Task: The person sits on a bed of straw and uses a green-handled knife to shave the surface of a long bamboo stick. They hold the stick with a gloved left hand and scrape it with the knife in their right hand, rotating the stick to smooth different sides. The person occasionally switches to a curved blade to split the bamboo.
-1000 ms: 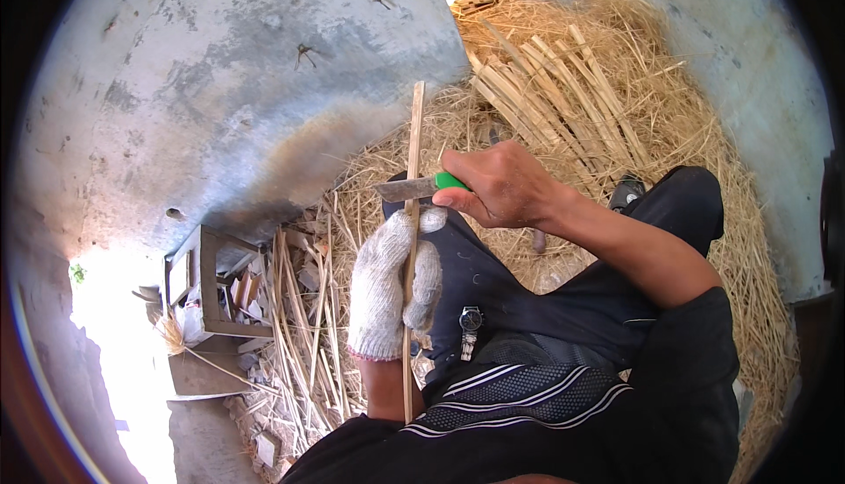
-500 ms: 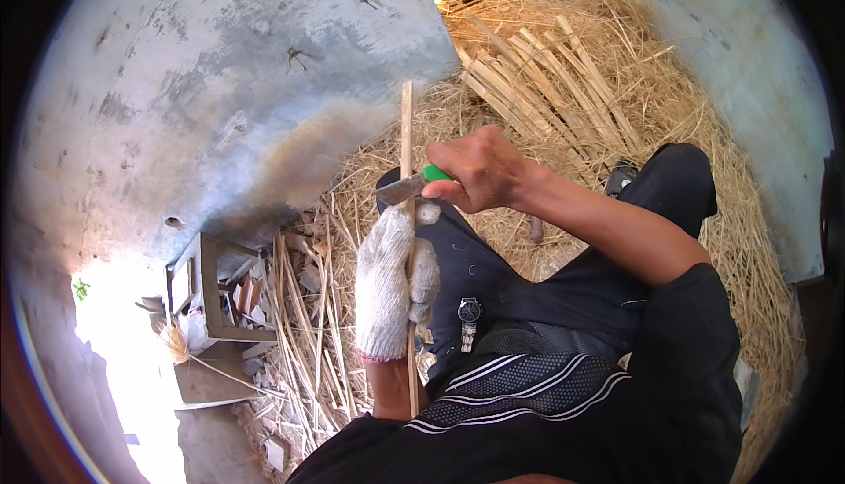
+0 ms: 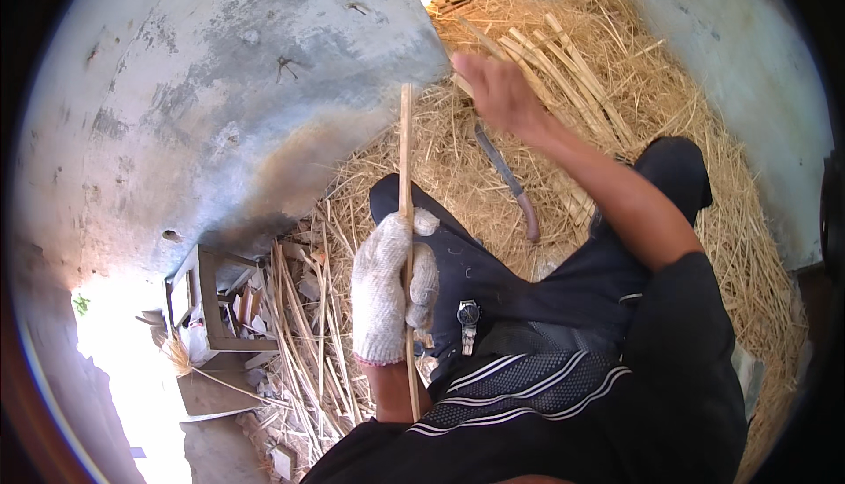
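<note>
My left hand (image 3: 387,286), in a white knitted glove, is closed around a thin bamboo strip (image 3: 406,145). The strip stands lengthwise over my left thigh, its upper end well above the fist and its lower end down by my forearm. My bare right hand (image 3: 502,97) is raised over the straw, to the right of the strip's upper end and apart from it. Motion smears its fingers, and no knife can be made out there. Below that hand a long curved blade with a brown handle (image 3: 519,194) lies on the straw between my legs.
Split bamboo pieces (image 3: 572,75) lie in a row on the straw (image 3: 704,132) at the far right. To the left, more thin strips (image 3: 308,317) lie beside a wooden box frame (image 3: 211,295) holding odds and ends. A stained wall (image 3: 255,70) rises close on the left.
My right hand has lifted away from the strip, up and to the right; the green-handled knife it held against the strip no longer shows. The left hand keeps its hold. The curved blade is now uncovered.
</note>
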Motion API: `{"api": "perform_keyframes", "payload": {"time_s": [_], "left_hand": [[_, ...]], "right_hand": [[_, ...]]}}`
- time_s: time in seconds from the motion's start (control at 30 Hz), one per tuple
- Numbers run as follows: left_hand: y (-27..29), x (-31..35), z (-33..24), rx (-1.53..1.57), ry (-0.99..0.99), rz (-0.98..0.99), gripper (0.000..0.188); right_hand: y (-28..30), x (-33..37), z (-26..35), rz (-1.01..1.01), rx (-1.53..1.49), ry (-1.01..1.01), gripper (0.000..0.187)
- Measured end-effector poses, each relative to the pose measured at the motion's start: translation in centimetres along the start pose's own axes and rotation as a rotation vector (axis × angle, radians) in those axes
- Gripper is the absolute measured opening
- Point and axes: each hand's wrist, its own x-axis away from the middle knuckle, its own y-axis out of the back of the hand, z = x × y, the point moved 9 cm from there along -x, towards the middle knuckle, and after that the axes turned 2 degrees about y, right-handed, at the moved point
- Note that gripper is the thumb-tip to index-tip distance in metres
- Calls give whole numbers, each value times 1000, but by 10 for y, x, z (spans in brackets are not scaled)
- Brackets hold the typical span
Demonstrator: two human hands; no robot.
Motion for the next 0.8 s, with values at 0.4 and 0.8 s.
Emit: {"api": "perform_keyframes", "payload": {"time_s": [0.4, 0.8], "left_hand": [[1, -8, 4, 346, 70, 97, 37], [0, -19, 18, 471, 100, 183, 37]], "right_hand": [[-16, 55, 126, 131, -42, 505, 46], [-36, 49, 108, -30, 112, 594, 55]]}}
